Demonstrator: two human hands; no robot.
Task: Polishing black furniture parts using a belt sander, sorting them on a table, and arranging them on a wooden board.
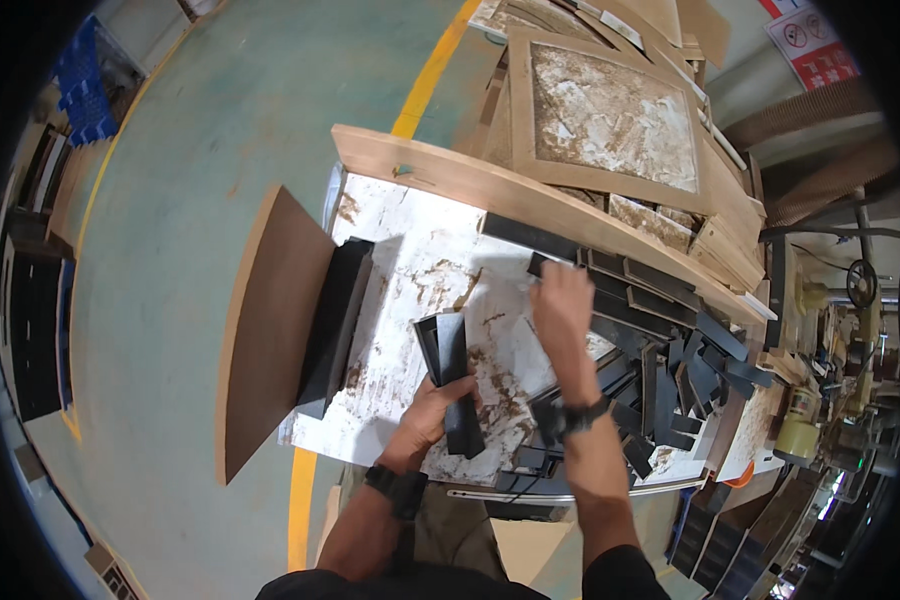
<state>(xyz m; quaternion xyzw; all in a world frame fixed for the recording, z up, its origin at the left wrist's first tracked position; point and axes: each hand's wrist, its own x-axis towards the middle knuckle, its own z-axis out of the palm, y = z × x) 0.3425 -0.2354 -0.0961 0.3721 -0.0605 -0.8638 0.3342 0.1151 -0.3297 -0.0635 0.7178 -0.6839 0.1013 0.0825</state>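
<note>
Head view showed a sorting step: left hand (432, 412) clenched around a bundle of dark strips (452, 370) over the stained white tabletop (410, 260); right hand (562, 300) pressed fingers onto the loose strip pile (670, 370), seemingly picking one; next called for lifting it clear.

- A white, stained worktable (420, 250) has an open patch of bare top at its middle, from the centre toward 10 o'clock; a hand could pass there.
- At 9 o'clock, a stack of dark panels (338, 320) stands on edge along the table's left rim, with a brown curved board (265, 330) leaning just outside it.
- From 11 toward 3 o'clock, a long wooden beam (530, 205) walls off the far side.
- At 3 to 5 o'clock, a jumble of dark strips (670, 370) crowds the right end.
- The left hand (432, 415) grips dark strips at 6 o'clock; the right hand (562, 300) reaches to the beam, its forearm crossing the gap.
</note>
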